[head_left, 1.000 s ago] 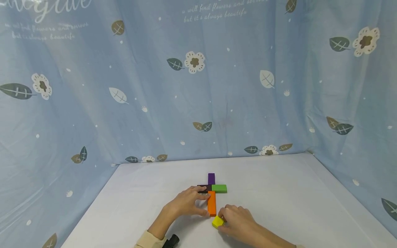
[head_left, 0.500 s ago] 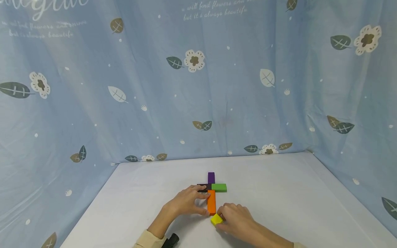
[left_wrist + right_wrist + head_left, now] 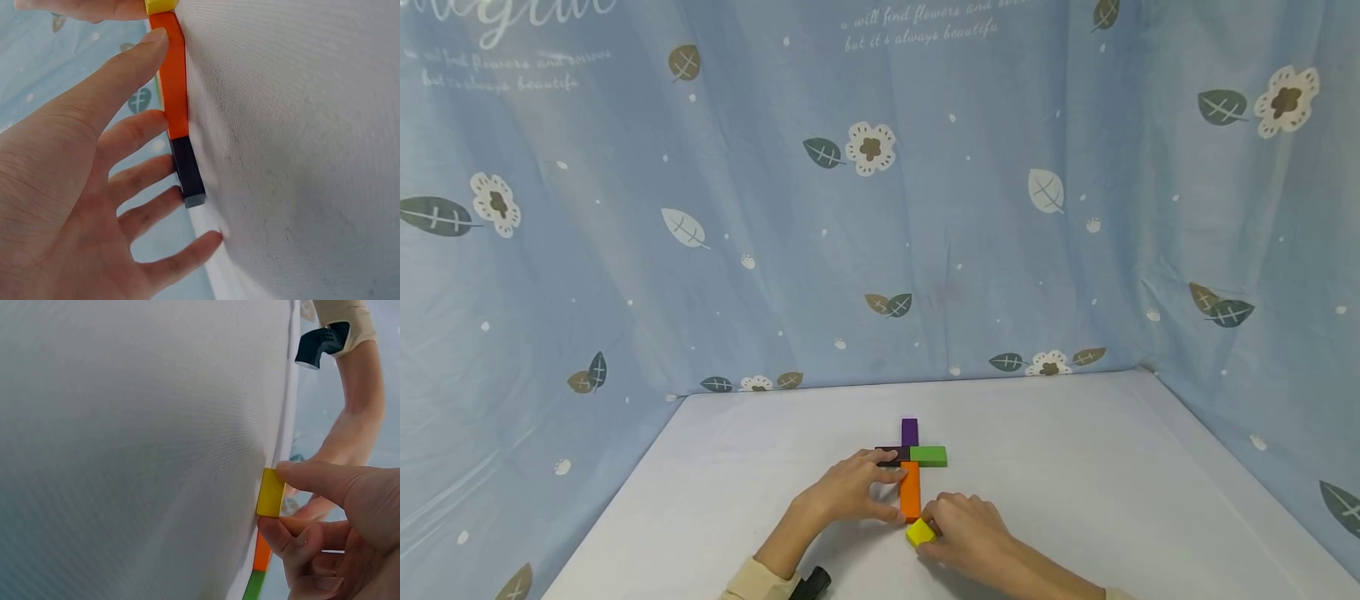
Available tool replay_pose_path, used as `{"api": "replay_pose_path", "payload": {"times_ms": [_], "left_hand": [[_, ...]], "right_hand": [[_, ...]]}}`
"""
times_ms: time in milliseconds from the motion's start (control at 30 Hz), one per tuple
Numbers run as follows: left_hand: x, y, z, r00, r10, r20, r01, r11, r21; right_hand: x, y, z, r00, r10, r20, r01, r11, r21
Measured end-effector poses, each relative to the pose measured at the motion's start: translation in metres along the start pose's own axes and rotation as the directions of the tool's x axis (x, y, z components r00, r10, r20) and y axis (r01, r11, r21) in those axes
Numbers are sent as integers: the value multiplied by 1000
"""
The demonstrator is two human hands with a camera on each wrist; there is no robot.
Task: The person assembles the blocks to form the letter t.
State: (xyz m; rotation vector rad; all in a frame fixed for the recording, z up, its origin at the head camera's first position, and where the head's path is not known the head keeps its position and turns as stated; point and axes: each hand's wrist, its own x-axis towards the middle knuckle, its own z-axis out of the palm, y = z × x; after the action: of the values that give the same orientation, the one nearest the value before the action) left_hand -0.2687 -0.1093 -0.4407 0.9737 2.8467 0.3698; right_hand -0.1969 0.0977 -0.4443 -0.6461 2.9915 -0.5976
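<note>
Between thumb and fingers my right hand (image 3: 973, 533) pinches a yellow block (image 3: 919, 532), set at an angle by the near end of an orange block (image 3: 910, 492). In the right wrist view the yellow block (image 3: 271, 494) is held by two opposite ends. Fairly straight, the fingers of my left hand (image 3: 850, 487) rest along the left side of the orange block and on a black block (image 3: 886, 452). The left wrist view has the thumb on the orange block (image 3: 175, 81) and other fingertips at the black block (image 3: 187, 165). The black block is partly covered in the head view.
A green block (image 3: 928, 456) lies right of the black one, and a purple block (image 3: 909, 432) points away behind them, forming a cross. The white tabletop (image 3: 1075, 467) meets a blue patterned curtain (image 3: 970, 208) at the back and sides. A black device (image 3: 812, 583) sits at the left wrist.
My right hand has shifted the yellow block slightly left, closer to the orange block's near end, turning it a little. The left hand and the other blocks stay where they were.
</note>
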Motion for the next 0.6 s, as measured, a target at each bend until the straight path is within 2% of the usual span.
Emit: {"api": "replay_pose_path", "payload": {"times_ms": [600], "left_hand": [[0,0,-1,1000,-7,7,7,1000,-8]], "right_hand": [[0,-1,2,1000,-12,-11,12,1000,10]]}}
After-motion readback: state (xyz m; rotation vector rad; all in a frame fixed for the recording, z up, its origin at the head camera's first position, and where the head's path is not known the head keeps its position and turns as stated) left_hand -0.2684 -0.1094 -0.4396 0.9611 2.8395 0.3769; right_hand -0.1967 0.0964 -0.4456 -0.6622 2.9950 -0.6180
